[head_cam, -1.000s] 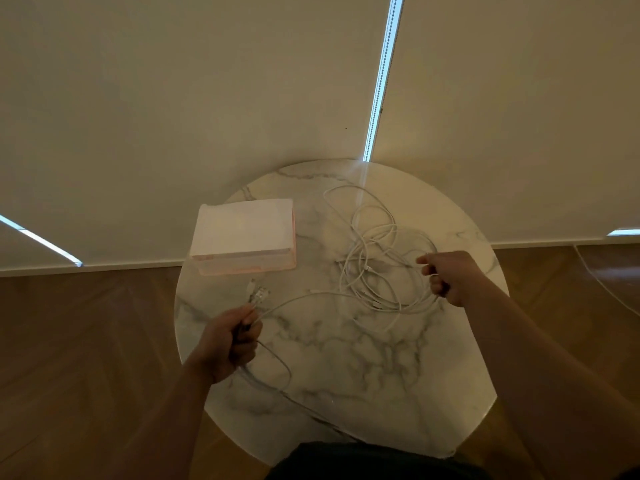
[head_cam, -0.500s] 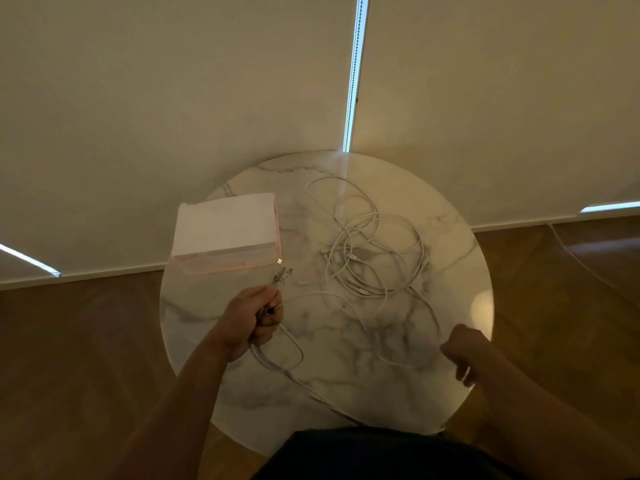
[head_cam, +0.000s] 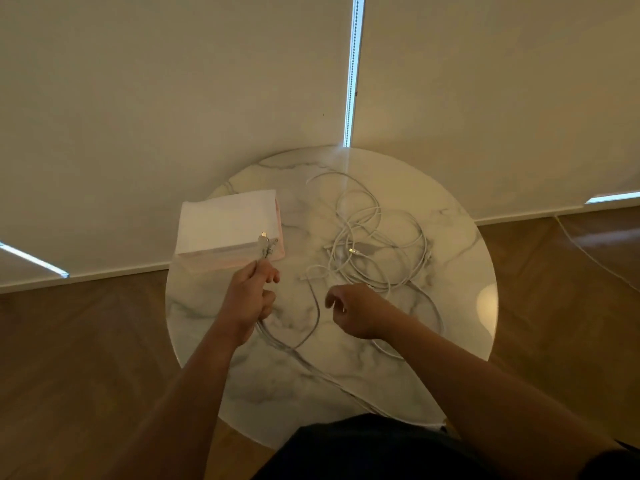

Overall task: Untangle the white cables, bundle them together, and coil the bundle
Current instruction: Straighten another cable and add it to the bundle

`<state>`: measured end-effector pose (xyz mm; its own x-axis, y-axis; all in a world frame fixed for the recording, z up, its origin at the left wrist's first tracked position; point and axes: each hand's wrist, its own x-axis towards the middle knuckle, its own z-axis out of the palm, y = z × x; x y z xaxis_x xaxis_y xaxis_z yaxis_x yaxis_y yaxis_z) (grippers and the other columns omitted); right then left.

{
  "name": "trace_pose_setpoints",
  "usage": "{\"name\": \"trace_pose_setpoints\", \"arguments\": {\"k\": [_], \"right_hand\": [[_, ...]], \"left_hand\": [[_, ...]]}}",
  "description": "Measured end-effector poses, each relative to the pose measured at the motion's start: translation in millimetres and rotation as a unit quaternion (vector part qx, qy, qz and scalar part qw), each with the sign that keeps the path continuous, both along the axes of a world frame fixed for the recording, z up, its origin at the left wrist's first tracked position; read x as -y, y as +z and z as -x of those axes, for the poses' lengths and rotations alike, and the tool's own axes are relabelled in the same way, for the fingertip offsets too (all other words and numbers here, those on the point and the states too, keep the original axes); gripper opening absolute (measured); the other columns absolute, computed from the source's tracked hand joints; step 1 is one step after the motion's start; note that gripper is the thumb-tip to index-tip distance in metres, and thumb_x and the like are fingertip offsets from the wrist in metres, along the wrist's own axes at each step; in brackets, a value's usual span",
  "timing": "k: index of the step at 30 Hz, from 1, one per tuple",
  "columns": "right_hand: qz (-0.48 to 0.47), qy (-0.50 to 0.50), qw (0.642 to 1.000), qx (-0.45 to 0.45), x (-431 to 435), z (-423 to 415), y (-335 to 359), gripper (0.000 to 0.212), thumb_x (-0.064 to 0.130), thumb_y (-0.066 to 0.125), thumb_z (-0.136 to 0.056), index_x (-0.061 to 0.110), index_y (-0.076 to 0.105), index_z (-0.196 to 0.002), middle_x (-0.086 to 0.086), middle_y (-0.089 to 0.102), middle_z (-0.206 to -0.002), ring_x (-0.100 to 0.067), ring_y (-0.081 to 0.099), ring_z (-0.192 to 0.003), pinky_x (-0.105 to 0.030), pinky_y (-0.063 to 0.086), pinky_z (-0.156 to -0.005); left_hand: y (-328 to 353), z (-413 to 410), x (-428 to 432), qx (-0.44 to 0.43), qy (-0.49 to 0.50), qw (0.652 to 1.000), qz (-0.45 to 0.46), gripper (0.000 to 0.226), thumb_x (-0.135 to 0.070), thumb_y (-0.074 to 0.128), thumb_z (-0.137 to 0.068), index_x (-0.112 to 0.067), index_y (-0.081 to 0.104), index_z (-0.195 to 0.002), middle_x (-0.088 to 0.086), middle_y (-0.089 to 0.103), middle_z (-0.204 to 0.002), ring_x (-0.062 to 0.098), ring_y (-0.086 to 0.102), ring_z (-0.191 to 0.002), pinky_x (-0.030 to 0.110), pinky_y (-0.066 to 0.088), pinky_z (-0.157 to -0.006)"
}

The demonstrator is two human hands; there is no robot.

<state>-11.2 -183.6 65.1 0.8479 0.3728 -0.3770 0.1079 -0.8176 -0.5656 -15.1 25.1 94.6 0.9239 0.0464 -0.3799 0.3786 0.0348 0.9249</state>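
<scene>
The white cables (head_cam: 377,244) lie in a loose tangle on the right half of the round marble table (head_cam: 460,344). My left hand (head_cam: 254,299) is closed on several strands, and their connector ends (head_cam: 266,244) stick up above my fist in front of the box. Those strands trail from under my left hand toward the near edge. My right hand (head_cam: 356,315) hovers at the table's middle with its fingers curled and thumb and forefinger slightly apart. A strand (head_cam: 440,317) curves back under it; whether the hand grips it is hidden.
A white and pink box (head_cam: 225,226) sits on the table's left rear. Pale blinds hang just behind the table. Wood floor surrounds it, and another thin cable (head_cam: 588,254) lies on the floor at the right.
My right hand dragged a strand out to the table's right front edge, then came back left toward the middle. My left hand rose slightly toward the box with the cable ends.
</scene>
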Motion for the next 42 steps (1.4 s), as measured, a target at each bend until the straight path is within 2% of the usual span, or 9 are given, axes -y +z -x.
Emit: {"name": "trace_pose_setpoints", "arguments": {"k": [5, 8, 12, 15, 20, 27, 30, 35, 42], "right_hand": [[-0.131, 0.089, 0.984, 0.075, -23, 3, 29, 0.05, 0.008, 0.057, -0.08, 0.012, 0.058, -0.129, -0.004, 0.045, -0.147, -0.015, 0.033, -0.139, -0.015, 0.02, -0.109], [0.0, 0.245, 0.963, 0.109, -35, 18, 19, 0.052, 0.044, 0.038, -0.089, 0.019, 0.061, -0.129, -0.003, 0.022, -0.161, -0.022, 0.006, -0.15, -0.039, 0.007, -0.122], [0.193, 0.222, 0.954, 0.064, -16, 26, 3, 0.083, 0.075, 0.004, -0.088, 0.031, 0.06, -0.129, 0.003, 0.0, -0.164, -0.027, -0.015, -0.149, -0.054, -0.005, -0.119], [0.251, 0.191, 0.949, 0.005, 3, 28, 6, 0.079, 0.082, 0.01, -0.084, 0.038, 0.048, -0.138, -0.005, 0.004, -0.164, -0.034, -0.006, -0.149, -0.054, 0.002, -0.118], [0.288, 0.147, 0.945, 0.043, -1, 29, 43, 0.039, 0.049, 0.047, -0.095, 0.025, 0.058, -0.123, -0.01, 0.057, -0.128, -0.031, 0.055, -0.119, -0.038, 0.044, -0.092], [0.18, 0.228, 0.927, 0.238, -35, 35, 59, 0.065, 0.066, 0.058, -0.079, 0.015, 0.06, -0.12, -0.014, 0.044, -0.128, -0.035, 0.036, -0.124, -0.046, 0.036, -0.102], [0.096, 0.266, 0.948, 0.144, -48, 37, 38, 0.058, 0.063, 0.054, -0.084, 0.014, 0.062, -0.113, -0.01, 0.058, -0.125, -0.028, 0.047, -0.127, -0.046, 0.027, -0.115], [-0.029, 0.138, 0.986, -0.089, -27, 40, 6, 0.037, 0.04, 0.058, -0.093, 0.015, 0.057, -0.065, -0.003, 0.065, -0.059, -0.016, 0.061, -0.054, -0.03, 0.051, -0.06], [-0.026, 0.152, 0.963, -0.223, 48, 44, -19, 0.051, 0.04, 0.053, -0.096, 0.019, 0.057, -0.05, 0.001, 0.061, -0.049, -0.011, 0.059, -0.05, -0.039, 0.053, -0.091]], "left_hand": [[20, 5, 0, -0.01, 0.013, 0.99, 0.138, 0.039, -0.028, 0.031, -0.105, -0.015, 0.039, -0.069, -0.002, 0.026, -0.052, 0.007, 0.016, -0.037, 0.017, 0.011, -0.04], [27, 1, -3, -0.005, 0.052, 0.979, 0.195, 0.04, -0.031, 0.03, -0.105, -0.017, 0.039, -0.068, -0.005, 0.024, -0.051, 0.006, 0.015, -0.036, 0.02, 0.008, -0.041], [26, -2, -17, -0.011, 0.123, 0.966, 0.228, 0.04, -0.032, 0.029, -0.105, -0.018, 0.037, -0.068, -0.007, 0.023, -0.049, 0.005, 0.015, -0.035, 0.021, 0.01, -0.037], [17, 1, -23, -0.034, 0.175, 0.948, 0.263, 0.04, -0.033, 0.028, -0.105, -0.02, 0.037, -0.068, -0.008, 0.023, -0.047, 0.005, 0.015, -0.033, 0.022, 0.011, -0.034], [19, 4, -18, -0.027, 0.166, 0.956, 0.24, 0.041, -0.032, 0.03, -0.105, -0.019, 0.038, -0.068, -0.008, 0.023, -0.048, 0.005, 0.014, -0.034, 0.022, 0.01, -0.036], [33, 5, -3, -0.002, 0.125, 0.972, 0.201, 0.042, -0.034, 0.03, -0.106, -0.019, 0.038, -0.067, -0.007, 0.022, -0.05, 0.005, 0.013, -0.036, 0.02, 0.01, -0.037], [39, 8, 0, 0.002, 0.128, 0.97, 0.206, 0.042, -0.033, 0.031, -0.105, -0.019, 0.039, -0.067, -0.007, 0.023, -0.05, 0.005, 0.014, -0.036, 0.021, 0.01, -0.038], [41, 7, -22, 0.006, 0.17, 0.96, 0.221, 0.041, -0.032, 0.029, -0.105, -0.02, 0.038, -0.067, -0.009, 0.023, -0.047, 0.004, 0.014, -0.033, 0.02, 0.01, -0.034], [31, 7, -95, 0.016, 0.283, 0.95, 0.133, 0.039, -0.03, 0.033, -0.103, -0.023, 0.037, -0.066, -0.008, 0.023, -0.05, 0.006, 0.014, -0.036, 0.021, 0.007, -0.038]]}}
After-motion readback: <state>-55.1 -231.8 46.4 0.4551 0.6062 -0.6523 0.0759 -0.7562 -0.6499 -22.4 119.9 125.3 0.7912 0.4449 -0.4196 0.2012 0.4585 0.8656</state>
